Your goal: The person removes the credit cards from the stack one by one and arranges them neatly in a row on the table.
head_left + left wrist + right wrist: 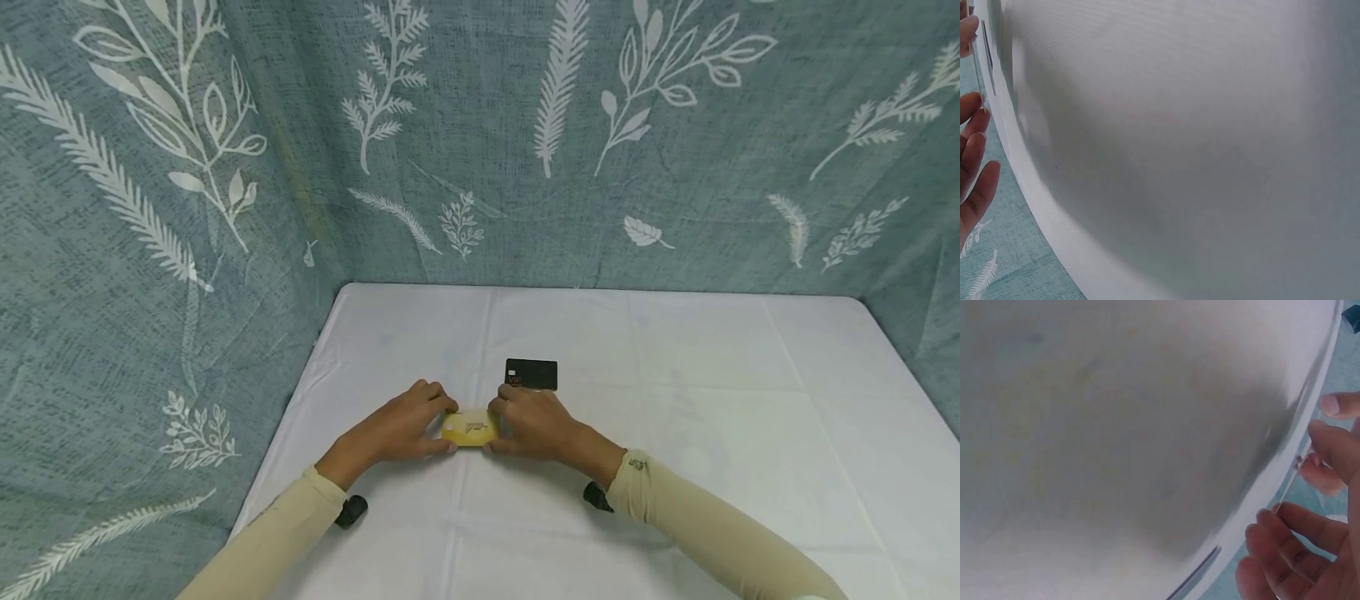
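A yellow card (470,427) with dark printing is held by its two short ends above the white table. My left hand (408,422) pinches the left end between thumb and fingers. At the opposite end my right hand (536,425) pinches it in the same way. Seen edge-on in the right wrist view, the card (1291,481) is a thin line between the thumb and fingertips. A black card (532,373) marked VIP lies flat on the table just beyond my right hand, its lower edge partly covered by the fingers.
The white-covered table (712,400) has rounded far corners. A teal curtain (480,208) with white leaf prints hangs behind it and along the left side. Black wrist-worn devices (351,511) show beneath both beige sleeves (720,525).
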Demonstrator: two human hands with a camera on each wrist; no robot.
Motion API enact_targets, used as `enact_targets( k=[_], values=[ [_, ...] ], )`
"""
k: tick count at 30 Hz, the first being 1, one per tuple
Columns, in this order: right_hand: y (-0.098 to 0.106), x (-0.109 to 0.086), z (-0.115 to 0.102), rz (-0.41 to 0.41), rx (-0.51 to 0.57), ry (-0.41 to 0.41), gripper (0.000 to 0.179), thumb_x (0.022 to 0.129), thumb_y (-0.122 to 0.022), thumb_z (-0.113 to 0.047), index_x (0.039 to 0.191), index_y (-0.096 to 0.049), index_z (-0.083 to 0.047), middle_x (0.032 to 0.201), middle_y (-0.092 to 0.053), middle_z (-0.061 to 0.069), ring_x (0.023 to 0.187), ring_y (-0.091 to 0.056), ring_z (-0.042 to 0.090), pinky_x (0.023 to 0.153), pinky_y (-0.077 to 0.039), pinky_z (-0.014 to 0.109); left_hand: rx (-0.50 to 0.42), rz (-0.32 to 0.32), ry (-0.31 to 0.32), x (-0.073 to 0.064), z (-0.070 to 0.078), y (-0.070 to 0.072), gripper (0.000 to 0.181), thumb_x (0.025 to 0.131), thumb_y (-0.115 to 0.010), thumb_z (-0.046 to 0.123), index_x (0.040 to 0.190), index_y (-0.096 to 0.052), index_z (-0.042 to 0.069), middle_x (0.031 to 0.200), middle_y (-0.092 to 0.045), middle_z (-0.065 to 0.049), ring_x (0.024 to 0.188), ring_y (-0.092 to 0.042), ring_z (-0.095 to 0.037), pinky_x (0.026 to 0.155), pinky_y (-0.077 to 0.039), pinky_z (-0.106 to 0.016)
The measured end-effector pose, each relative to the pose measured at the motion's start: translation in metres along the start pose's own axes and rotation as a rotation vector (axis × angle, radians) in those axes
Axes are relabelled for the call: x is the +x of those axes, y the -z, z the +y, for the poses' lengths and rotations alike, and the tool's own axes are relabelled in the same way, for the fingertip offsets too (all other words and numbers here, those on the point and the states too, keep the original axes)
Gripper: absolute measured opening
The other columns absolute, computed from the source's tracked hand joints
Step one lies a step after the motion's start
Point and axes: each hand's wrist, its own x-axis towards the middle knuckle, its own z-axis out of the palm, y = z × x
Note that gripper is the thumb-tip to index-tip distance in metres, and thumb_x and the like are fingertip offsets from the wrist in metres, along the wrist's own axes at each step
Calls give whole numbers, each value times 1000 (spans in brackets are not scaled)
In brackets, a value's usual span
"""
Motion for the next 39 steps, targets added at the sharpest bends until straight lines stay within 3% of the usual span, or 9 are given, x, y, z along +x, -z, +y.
enact_targets(
  k=[8,39],
  values=[
    [-3,2,0,18,6,23,48,80,-80,-52,103,-72,-12,87,-58,-2,68,-48,8,51,-37,20,6,-2,16,-1,-1,0,50,84,-81,40,122,-66,11,113,-59,0,96,-48,-12,82,-48,-32],
    [-1,12,-7,-67,-17,13,51,82,-78,-52,112,-72,-12,95,-64,0,74,-57,10,56,-46,25,35,-13,15,-4,-8,2,48,84,-82,36,121,-66,10,113,-61,-2,101,-52,-16,86,-50,-37]
  ],
)
